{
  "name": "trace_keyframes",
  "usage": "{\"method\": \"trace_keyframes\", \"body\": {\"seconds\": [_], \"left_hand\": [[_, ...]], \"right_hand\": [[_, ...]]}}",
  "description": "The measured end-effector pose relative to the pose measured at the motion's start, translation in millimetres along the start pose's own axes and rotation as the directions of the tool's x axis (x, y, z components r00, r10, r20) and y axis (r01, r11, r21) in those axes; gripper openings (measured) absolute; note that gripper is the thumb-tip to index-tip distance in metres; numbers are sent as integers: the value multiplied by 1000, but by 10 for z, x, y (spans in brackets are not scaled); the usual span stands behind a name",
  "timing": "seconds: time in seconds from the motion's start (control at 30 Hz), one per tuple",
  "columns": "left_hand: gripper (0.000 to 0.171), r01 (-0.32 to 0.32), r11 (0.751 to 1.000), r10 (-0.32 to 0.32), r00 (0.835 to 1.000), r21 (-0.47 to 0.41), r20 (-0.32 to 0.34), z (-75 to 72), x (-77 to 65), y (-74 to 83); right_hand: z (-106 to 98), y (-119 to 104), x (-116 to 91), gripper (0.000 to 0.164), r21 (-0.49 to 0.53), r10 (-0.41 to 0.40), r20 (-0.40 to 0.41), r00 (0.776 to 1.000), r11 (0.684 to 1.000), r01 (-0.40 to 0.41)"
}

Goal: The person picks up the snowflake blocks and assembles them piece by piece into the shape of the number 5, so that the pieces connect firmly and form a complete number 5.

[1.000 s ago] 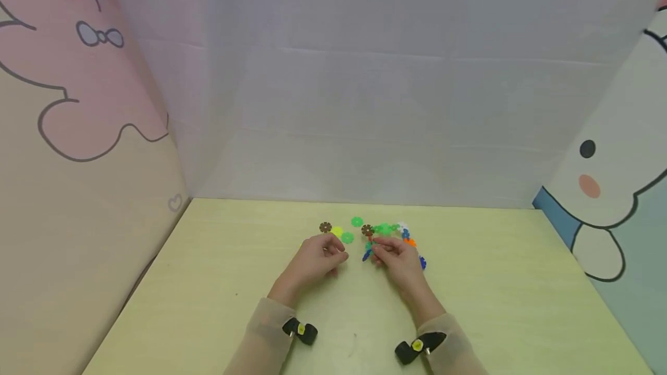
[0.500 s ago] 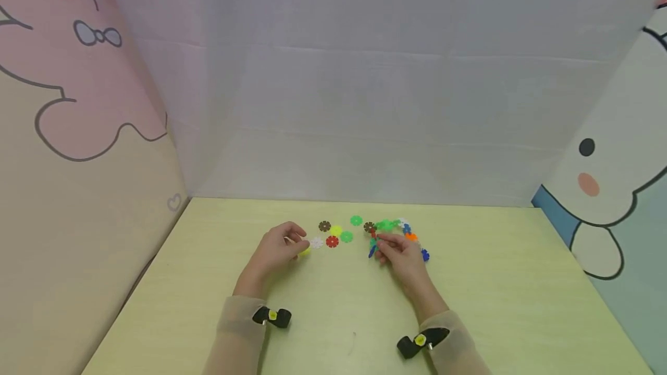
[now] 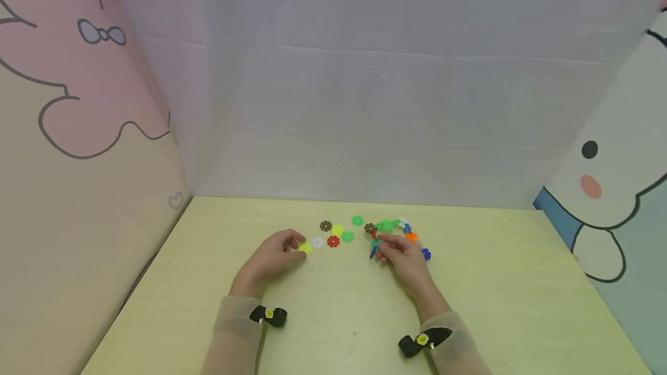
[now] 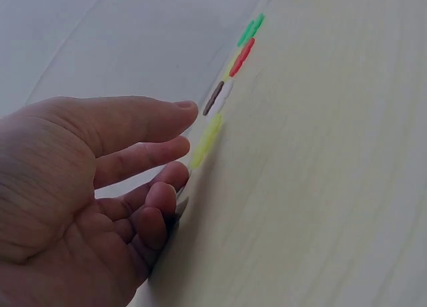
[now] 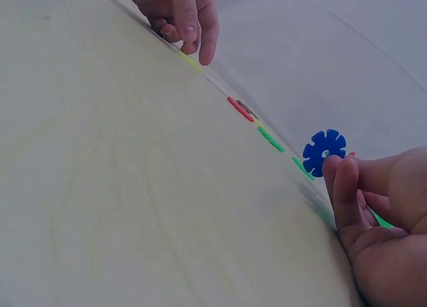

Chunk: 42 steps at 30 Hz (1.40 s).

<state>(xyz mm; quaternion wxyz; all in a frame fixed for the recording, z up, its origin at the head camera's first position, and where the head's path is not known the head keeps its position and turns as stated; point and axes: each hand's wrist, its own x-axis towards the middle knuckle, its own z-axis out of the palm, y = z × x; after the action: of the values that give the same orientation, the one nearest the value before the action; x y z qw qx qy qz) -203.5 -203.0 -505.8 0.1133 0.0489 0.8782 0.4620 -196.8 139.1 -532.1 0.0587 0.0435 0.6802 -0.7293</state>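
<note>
My left hand (image 3: 275, 254) is at the yellow notched plastic disc (image 3: 305, 248) at the left end of the loose discs. Its thumb and forefinger stand apart, and in the left wrist view the yellow disc (image 4: 207, 141) lies flat just beyond the fingertips. With thumb and fingers, my right hand (image 3: 405, 259) pinches a chain of interlocked snowflake discs near its end. A blue disc (image 5: 324, 153) stands upright at those fingertips in the right wrist view. The chain curves behind the hand through a green disc (image 3: 386, 225) and an orange disc (image 3: 411, 237); the fingers hide part of it.
Between the hands, loose discs lie flat on the table (image 3: 333, 317): a white disc (image 3: 318, 242), a red disc (image 3: 333, 241), a brown disc (image 3: 325, 225), a second yellow disc (image 3: 337, 230) and two green ones. A pale curtain (image 3: 333, 132) hangs behind the table.
My left hand has moved left from the middle to the yellow disc, uncovering the white and red discs. My right hand has shifted slightly right, still holding the chain.
</note>
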Motion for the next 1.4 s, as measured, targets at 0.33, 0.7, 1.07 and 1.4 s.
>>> {"method": "trace_keyframes", "body": {"seconds": [0.33, 0.7, 1.07, 1.4], "left_hand": [[28, -43, 998, 43, 999, 47, -17, 40, 28, -32], [25, -35, 994, 40, 998, 103, -39, 66, 54, -17], [26, 8, 999, -6, 999, 48, -53, 56, 36, -29], [13, 10, 998, -5, 998, 60, -69, 59, 38, -15]], "right_hand": [[-23, 18, 24, 36, 7, 20, 34, 999, 1000, -20], [-19, 25, 40, 34, 11, 5, 40, 999, 1000, -5], [-14, 16, 37, 33, 19, 6, 37, 999, 1000, -7], [-18, 9, 22, 33, 20, -4, 43, 999, 1000, 3]]}}
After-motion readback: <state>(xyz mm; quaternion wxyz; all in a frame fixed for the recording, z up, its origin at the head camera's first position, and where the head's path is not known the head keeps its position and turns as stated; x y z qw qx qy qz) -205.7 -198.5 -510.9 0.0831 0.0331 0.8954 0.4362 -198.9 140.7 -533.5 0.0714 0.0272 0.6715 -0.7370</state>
